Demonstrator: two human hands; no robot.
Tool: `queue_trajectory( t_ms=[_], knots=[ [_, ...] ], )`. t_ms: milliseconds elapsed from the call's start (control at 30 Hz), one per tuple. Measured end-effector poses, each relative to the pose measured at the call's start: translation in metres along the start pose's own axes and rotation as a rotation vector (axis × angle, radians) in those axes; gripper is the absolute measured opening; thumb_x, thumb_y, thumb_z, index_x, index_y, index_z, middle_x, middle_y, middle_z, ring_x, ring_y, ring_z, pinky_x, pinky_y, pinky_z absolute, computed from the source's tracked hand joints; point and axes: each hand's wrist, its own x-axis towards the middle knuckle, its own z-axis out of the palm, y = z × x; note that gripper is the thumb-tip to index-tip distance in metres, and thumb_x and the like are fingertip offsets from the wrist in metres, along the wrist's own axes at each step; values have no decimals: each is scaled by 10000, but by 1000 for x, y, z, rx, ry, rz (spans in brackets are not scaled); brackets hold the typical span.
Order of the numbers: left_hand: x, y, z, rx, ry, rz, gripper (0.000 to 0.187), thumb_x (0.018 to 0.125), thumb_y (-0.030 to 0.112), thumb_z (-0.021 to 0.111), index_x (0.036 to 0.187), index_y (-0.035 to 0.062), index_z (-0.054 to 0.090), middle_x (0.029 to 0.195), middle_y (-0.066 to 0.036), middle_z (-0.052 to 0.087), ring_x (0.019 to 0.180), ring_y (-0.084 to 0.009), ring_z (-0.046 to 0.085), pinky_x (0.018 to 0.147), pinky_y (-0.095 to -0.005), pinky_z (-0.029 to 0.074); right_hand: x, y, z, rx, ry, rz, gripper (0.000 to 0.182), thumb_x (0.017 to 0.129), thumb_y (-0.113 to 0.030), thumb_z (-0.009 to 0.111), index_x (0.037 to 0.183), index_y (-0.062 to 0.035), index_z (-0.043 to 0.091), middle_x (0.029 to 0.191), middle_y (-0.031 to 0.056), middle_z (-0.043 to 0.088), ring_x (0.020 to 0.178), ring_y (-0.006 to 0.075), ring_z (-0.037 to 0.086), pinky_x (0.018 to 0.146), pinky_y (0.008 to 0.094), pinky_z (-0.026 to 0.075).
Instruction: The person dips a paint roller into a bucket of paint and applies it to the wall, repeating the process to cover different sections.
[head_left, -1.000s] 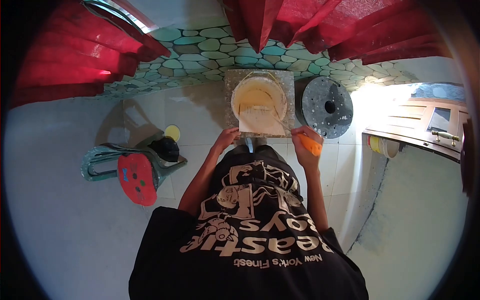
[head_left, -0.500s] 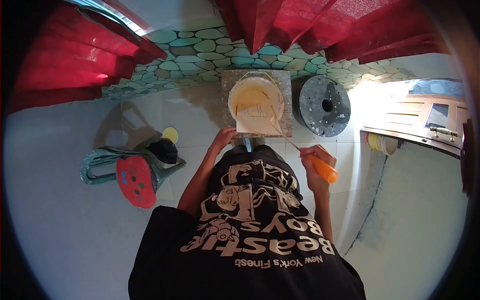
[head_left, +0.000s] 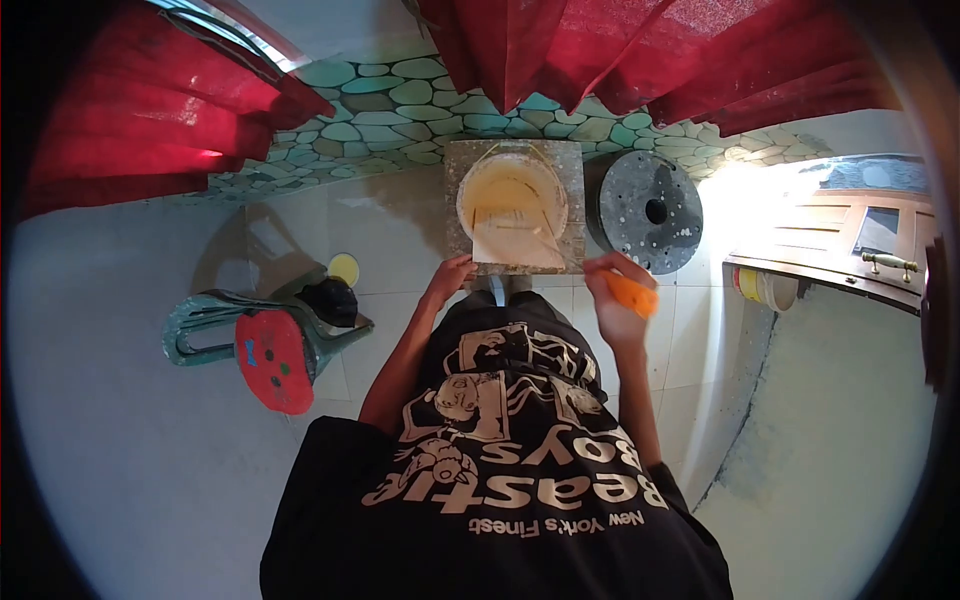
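Observation:
A round bucket [head_left: 512,170] of cream-coloured paint stands on a paint-speckled wooden board [head_left: 568,160]. A pale flat sheet [head_left: 505,246] slants out of the bucket's near side, with a wire roller frame across its right part. My left hand [head_left: 454,275] is at the near left corner of the sheet and board, fingers closed there; what they grip is too small to tell. My right hand [head_left: 615,287] is closed around the orange handle [head_left: 632,295] of the roller, right of the board's near edge.
A dark round drum [head_left: 652,212] stands right of the board. To the left are a green chair [head_left: 190,335] with a red seat-shaped piece [head_left: 273,362] and a yellow lid [head_left: 343,268]. Red curtains [head_left: 590,50] hang ahead; a wooden door [head_left: 820,225] and another bucket [head_left: 775,288] are at right.
My right hand has moved up and to the left with the orange handle, closer to the board. My left hand has stayed at the corner.

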Motion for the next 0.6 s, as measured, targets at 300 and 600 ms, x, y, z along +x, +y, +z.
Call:
queue_trajectory(
  t_ms=[300,600],
  knots=[
    [-17,-2,13,-10,14,-5,664,918,284,570,1508,164,288,1234,-59,627,992,-184,630,826,-326,485,16,64,45,-102,68,-100,73,721,-50,615,774,-42,664,771,113,675,708,281,660,667,341,506],
    [5,-70,22,97,124,64,671,855,271,618,1452,76,379,1070,-122,674,775,-155,645,674,-315,523,-52,-17,-20,34,49,-80,74,718,21,611,790,4,613,789,116,660,693,290,645,660,342,504]
  ],
)
